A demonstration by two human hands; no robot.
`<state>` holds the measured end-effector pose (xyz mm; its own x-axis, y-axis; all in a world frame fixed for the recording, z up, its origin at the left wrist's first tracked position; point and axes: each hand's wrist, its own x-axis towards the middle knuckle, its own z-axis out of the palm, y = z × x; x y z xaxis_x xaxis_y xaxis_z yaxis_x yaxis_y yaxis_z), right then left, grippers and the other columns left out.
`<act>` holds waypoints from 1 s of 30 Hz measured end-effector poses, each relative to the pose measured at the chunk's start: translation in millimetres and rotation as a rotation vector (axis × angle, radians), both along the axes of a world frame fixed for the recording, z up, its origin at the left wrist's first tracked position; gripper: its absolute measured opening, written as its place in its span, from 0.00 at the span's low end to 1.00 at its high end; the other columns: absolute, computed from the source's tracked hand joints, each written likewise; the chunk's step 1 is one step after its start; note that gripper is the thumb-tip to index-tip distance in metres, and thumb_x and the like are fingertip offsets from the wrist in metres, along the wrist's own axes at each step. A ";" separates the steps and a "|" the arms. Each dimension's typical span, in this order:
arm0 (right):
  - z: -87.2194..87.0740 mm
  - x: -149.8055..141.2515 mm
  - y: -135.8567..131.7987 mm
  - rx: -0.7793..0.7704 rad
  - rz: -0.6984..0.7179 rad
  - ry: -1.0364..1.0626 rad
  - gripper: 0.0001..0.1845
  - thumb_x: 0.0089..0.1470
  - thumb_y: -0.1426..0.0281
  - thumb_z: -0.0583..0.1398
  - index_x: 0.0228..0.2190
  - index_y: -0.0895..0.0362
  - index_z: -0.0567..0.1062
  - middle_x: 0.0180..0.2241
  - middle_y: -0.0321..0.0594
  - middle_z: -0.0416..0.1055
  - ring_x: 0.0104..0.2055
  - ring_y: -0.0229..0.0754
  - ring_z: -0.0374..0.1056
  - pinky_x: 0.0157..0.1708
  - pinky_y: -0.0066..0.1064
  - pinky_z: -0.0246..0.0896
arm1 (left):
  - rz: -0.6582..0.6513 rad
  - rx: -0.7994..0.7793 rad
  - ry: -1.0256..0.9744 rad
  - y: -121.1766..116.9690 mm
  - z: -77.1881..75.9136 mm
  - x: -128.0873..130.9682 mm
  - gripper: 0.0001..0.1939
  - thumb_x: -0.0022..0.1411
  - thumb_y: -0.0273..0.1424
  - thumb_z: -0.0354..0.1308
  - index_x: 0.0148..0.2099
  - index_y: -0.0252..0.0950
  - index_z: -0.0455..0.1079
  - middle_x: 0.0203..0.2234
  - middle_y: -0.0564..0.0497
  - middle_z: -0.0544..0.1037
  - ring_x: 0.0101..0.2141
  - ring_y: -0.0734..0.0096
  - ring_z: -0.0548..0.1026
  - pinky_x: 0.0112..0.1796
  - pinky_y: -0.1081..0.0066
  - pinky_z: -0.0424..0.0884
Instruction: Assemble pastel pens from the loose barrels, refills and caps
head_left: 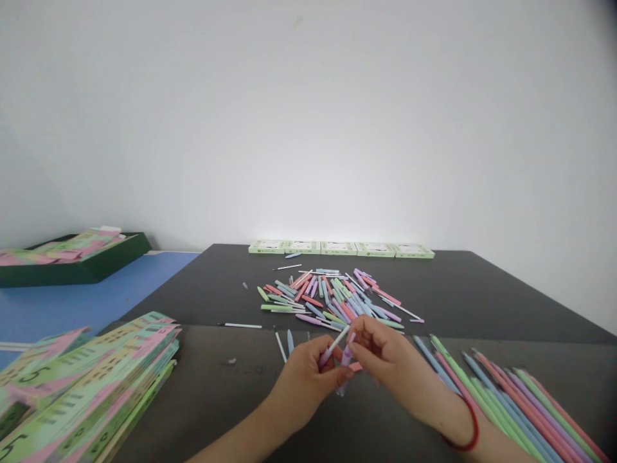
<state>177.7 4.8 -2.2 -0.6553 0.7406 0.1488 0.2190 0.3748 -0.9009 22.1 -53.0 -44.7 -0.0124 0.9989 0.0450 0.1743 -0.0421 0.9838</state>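
Observation:
My left hand (306, 373) is closed around two purple pen parts in front of me. One is a purple piece with a white refill (340, 337) sticking out of it, tilted up to the right. The other, a purple pen cap (346, 357), stands nearly upright between my hands. Thumb and fingers of my right hand (395, 354) pinch at its upper end, where a slim purple tip shows. A pink pen part (355, 366) lies just behind my fingers. Beyond my hands is a loose pile of pastel pen parts (332, 299).
At right, several long pastel pens (501, 399) lie side by side. Stacked printed packages (91, 386) fill the left front. A green tray (91, 267) with more packages sits on a blue surface. Flat white-green boxes (337, 249) line the black table's far edge. Loose refills (243, 325) lie left of centre.

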 end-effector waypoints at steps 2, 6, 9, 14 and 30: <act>-1.8 -1.0 -0.5 0.065 -0.004 -0.038 0.03 0.52 0.75 0.54 0.29 0.55 0.65 0.21 0.28 0.58 0.23 0.34 0.55 0.24 0.25 0.51 | -0.017 0.004 -0.021 0.9 -2.4 -1.1 0.11 0.52 0.36 0.63 0.31 0.34 0.67 0.20 0.59 0.62 0.22 0.77 0.57 0.25 0.77 0.55; -1.5 -1.0 -1.5 0.084 0.031 -0.086 0.04 0.52 0.76 0.54 0.28 0.55 0.65 0.22 0.29 0.60 0.24 0.34 0.57 0.24 0.25 0.51 | 0.002 0.012 0.025 1.6 -3.8 -3.2 0.13 0.52 0.39 0.63 0.30 0.34 0.67 0.20 0.59 0.61 0.22 0.76 0.57 0.25 0.76 0.55; -0.6 -0.3 -2.9 0.066 0.053 -0.088 0.03 0.53 0.75 0.54 0.29 0.55 0.65 0.23 0.30 0.62 0.25 0.35 0.58 0.25 0.25 0.53 | 0.012 0.025 0.042 1.6 -3.1 -3.8 0.13 0.53 0.38 0.62 0.29 0.34 0.67 0.20 0.59 0.62 0.22 0.76 0.57 0.25 0.76 0.55; 1.3 3.3 -2.8 0.007 0.046 -0.085 0.11 0.51 0.74 0.58 0.38 0.55 0.64 0.28 0.30 0.63 0.26 0.34 0.59 0.26 0.25 0.56 | 0.041 0.008 0.020 2.3 1.8 -5.3 0.11 0.52 0.36 0.62 0.30 0.34 0.67 0.18 0.60 0.60 0.21 0.77 0.56 0.23 0.77 0.54; 3.0 33.7 3.0 0.154 0.053 -0.279 0.15 0.64 0.62 0.46 0.35 0.53 0.70 0.30 0.37 0.69 0.35 0.42 0.66 0.37 0.31 0.60 | -0.022 0.253 0.893 -7.9 29.2 -23.4 0.12 0.69 0.32 0.41 0.36 0.38 0.63 0.28 0.53 0.71 0.29 0.68 0.68 0.30 0.71 0.56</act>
<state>211.4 7.8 0.9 -0.7236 0.6871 0.0654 0.4260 0.5192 -0.7409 -1.3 -61.0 -15.6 0.1511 0.9576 0.2454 0.8592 -0.2500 0.4463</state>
